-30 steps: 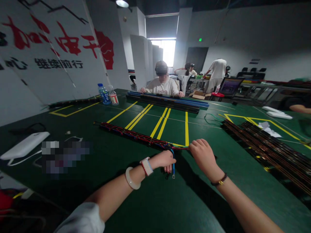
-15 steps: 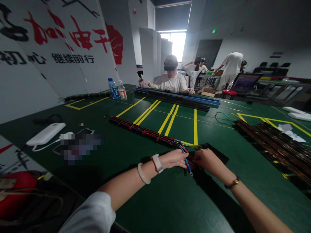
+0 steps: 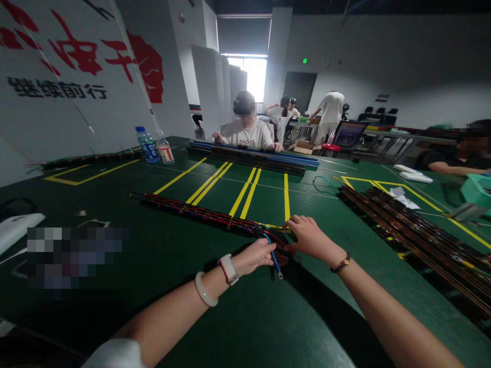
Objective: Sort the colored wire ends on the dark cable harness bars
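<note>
A long wire harness [image 3: 199, 213] of red, blue and black wires lies slantwise across the green table. At its near end, my left hand [image 3: 258, 255] is closed around the loose wires. A blue wire [image 3: 276, 263] with a metal ring terminal hangs down past its fingers. My right hand [image 3: 312, 236] hovers just right of this end, thumb and fingers apart. Its fingertips are by a yellow-green wire [image 3: 275, 227], and its thumb is near the red wire ends. Whether the right fingers touch any wire, I cannot tell.
Across the table, a person sits behind long dark and blue rails [image 3: 249, 156]. Bundled brown-and-black harnesses [image 3: 406, 235] lie to the right. Two bottles [image 3: 148, 145] stand at the back left. At the right edge are another person and a green basket [image 3: 477, 190].
The view has turned right, bringing a person and a basket into sight. My right hand has opened from a closed pinch at the wire ends. My left hand keeps its grip.
</note>
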`<action>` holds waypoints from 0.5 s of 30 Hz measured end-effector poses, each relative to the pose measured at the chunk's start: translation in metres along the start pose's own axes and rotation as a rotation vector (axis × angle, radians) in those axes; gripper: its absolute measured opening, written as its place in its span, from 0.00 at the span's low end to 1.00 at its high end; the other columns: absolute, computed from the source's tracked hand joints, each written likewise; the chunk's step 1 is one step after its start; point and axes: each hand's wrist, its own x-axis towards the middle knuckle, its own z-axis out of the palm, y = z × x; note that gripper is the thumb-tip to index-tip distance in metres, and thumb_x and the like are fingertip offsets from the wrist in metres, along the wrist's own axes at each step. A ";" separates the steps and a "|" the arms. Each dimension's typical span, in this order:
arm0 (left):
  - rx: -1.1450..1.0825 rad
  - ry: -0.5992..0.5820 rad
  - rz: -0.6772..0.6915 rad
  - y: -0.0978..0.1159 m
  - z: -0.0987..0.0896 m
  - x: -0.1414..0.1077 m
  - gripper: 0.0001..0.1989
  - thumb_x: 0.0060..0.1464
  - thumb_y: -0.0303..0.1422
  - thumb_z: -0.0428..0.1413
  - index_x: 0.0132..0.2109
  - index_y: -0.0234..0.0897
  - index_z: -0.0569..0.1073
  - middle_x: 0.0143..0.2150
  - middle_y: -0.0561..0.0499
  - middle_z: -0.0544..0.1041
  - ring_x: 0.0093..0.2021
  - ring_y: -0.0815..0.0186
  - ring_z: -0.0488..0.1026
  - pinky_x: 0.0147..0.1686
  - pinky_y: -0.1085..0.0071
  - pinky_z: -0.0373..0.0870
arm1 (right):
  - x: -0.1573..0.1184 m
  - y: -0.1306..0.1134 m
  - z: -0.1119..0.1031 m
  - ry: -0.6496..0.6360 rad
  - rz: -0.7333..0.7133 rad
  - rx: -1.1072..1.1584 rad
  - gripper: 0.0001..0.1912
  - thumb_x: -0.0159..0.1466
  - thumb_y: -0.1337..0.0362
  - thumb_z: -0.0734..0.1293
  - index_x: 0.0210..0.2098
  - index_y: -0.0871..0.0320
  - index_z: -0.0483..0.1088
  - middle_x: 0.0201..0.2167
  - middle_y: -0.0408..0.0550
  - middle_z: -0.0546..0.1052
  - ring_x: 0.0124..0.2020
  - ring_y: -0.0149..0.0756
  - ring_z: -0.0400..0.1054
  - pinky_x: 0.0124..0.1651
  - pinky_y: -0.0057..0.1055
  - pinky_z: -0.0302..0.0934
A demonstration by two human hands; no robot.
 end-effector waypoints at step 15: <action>-0.151 0.034 0.144 -0.005 0.006 -0.006 0.08 0.56 0.33 0.56 0.41 0.33 0.70 0.43 0.43 0.77 0.45 0.60 0.74 0.47 0.59 0.69 | 0.025 -0.019 -0.012 -0.417 -0.113 0.018 0.14 0.58 0.56 0.68 0.34 0.62 0.76 0.28 0.51 0.77 0.26 0.34 0.68 0.27 0.27 0.53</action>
